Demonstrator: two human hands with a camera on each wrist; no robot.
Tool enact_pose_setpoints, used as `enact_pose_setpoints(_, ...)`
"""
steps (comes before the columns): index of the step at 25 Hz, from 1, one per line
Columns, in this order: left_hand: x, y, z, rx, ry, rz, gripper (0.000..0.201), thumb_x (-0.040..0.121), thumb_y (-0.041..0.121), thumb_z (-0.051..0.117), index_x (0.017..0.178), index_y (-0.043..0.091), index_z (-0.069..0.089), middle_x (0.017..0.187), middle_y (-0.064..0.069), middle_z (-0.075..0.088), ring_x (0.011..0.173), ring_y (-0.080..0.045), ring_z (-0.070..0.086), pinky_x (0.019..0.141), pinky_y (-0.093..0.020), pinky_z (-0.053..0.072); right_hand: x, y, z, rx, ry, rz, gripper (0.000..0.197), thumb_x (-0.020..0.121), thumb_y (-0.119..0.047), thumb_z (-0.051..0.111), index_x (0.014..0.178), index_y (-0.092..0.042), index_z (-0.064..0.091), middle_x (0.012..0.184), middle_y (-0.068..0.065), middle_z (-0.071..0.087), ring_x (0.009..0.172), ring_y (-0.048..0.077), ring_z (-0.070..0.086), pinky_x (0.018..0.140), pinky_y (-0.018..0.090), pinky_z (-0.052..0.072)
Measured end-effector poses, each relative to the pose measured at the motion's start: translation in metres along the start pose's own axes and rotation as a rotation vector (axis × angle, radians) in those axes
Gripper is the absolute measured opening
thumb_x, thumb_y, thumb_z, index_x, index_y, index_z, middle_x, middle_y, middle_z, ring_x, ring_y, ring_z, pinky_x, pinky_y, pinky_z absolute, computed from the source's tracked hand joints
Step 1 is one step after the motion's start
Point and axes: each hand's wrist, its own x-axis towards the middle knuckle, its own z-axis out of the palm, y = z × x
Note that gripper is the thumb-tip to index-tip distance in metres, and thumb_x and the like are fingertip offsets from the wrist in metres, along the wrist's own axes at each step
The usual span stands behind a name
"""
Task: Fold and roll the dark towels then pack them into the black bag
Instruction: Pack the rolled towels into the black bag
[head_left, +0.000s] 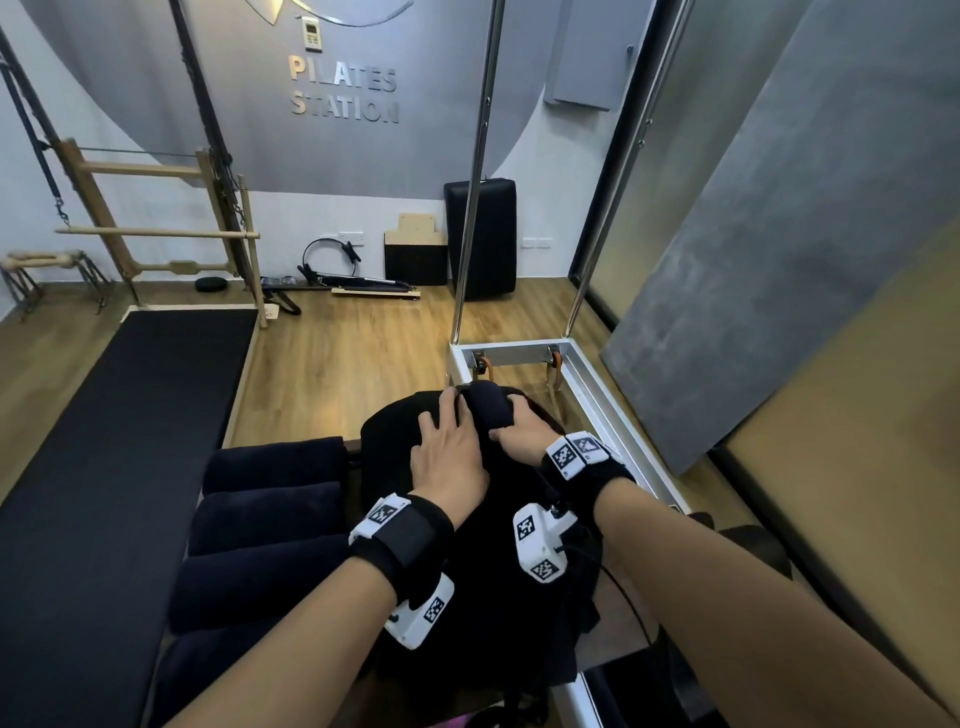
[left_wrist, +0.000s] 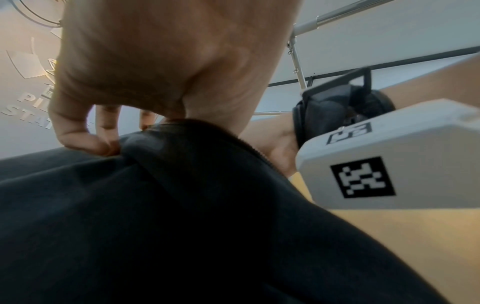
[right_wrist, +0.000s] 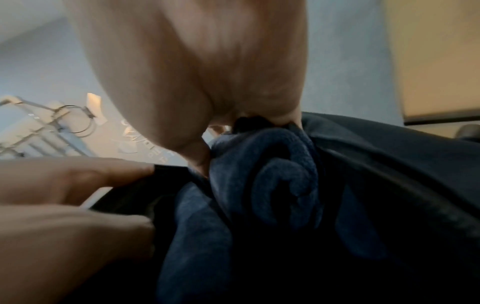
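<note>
The black bag (head_left: 395, 441) lies in front of me with its open mouth at the far end. My left hand (head_left: 448, 446) lies on top of it, fingers curled over the zipper rim (left_wrist: 197, 131) and holding it. My right hand (head_left: 511, 428) grips a rolled dark navy towel (head_left: 488, 410) at the mouth, and the roll's spiral end (right_wrist: 280, 181) sits between the bag's edges (right_wrist: 389, 164). The left fingers (right_wrist: 78, 179) hold the rim beside it. Several more rolled dark towels (head_left: 270, 499) lie stacked left of the bag.
The white reformer frame (head_left: 597, 395) runs along the right, with two upright metal poles (head_left: 472, 234) at its far end. A long black mat (head_left: 130, 441) lies on the left. Wooden floor (head_left: 337, 364) and a black padded box (head_left: 480, 239) are beyond.
</note>
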Motion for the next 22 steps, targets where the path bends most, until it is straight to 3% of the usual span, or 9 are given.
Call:
enact_pose_setpoints(4,-0.001,-0.001,0.001,-0.021,0.061,-0.04,0.094,0.095,0.014,0.066,0.166,0.005,0.005,0.17,-0.007,-0.002,0.135,-0.035,0.035,0.093,-0.039,0.055,0.002,0.016,0.003,-0.27,-0.074,0.016,0.089,0.105,-0.024,0.054,0.165,-0.019,-0.012,0.17,0.018,0.018,0.142,0.037,0.046,0.112,0.039,0.042)
enact_pose_setpoints(7,-0.001,0.004,0.0,-0.032,0.067,-0.044,0.097,0.095,0.014,0.066,0.167,0.006,0.001,0.171,-0.006,-0.008,0.136,-0.035,0.033,0.09,-0.038,0.055,0.004,0.016,0.005,-0.481,-0.1,0.046,0.089,0.107,-0.027,0.048,0.162,-0.027,-0.021,0.173,0.017,0.005,0.145,0.04,0.043,0.115,0.046,0.04)
enact_pose_setpoints(10,0.001,0.009,-0.003,-0.047,0.078,-0.03,0.099,0.094,0.014,0.067,0.167,0.007,0.0,0.171,-0.005,-0.01,0.135,-0.035,0.033,0.088,-0.039,0.055,0.007,0.006,0.01,-0.587,-0.103,0.13,0.08,0.109,-0.025,0.045,0.165,-0.022,-0.013,0.172,0.02,0.01,0.15,0.043,0.034,0.119,0.052,0.032)
enact_pose_setpoints(13,0.002,0.01,-0.008,-0.083,0.091,-0.018,0.093,0.099,0.02,0.062,0.167,0.008,0.0,0.171,-0.004,-0.01,0.134,-0.035,0.033,0.088,-0.042,0.056,0.014,-0.003,0.017,-0.679,-0.042,0.143,0.068,0.109,-0.023,0.044,0.163,-0.005,0.007,0.157,0.028,0.038,0.144,0.042,0.042,0.114,0.046,0.037)
enact_pose_setpoints(15,0.0,0.009,-0.011,-0.101,0.096,0.002,0.09,0.098,0.017,0.06,0.167,0.009,0.002,0.17,-0.004,-0.008,0.133,-0.035,0.033,0.088,-0.043,0.056,0.021,-0.005,0.019,-0.702,-0.057,0.159,0.072,0.108,-0.024,0.047,0.163,-0.003,0.006,0.153,0.03,0.044,0.142,0.042,0.046,0.112,0.047,0.039)
enact_pose_setpoints(18,-0.008,0.002,-0.01,-0.084,0.115,0.048,0.095,0.091,0.005,0.063,0.167,0.009,0.005,0.169,-0.003,-0.006,0.13,-0.033,0.037,0.085,-0.041,0.057,0.029,-0.008,0.015,-0.699,-0.068,0.191,0.083,0.106,-0.025,0.049,0.165,-0.013,-0.007,0.156,0.03,0.04,0.14,0.043,0.048,0.112,0.051,0.04)
enact_pose_setpoints(22,-0.014,-0.009,-0.007,-0.06,0.132,0.078,0.097,0.089,0.0,0.06,0.167,0.011,0.004,0.17,-0.002,-0.006,0.124,-0.03,0.039,0.085,-0.04,0.057,0.031,-0.01,0.01,-0.72,-0.128,0.17,0.085,0.106,-0.027,0.046,0.164,-0.024,-0.016,0.171,0.015,0.02,0.149,0.039,0.037,0.117,0.053,0.033)
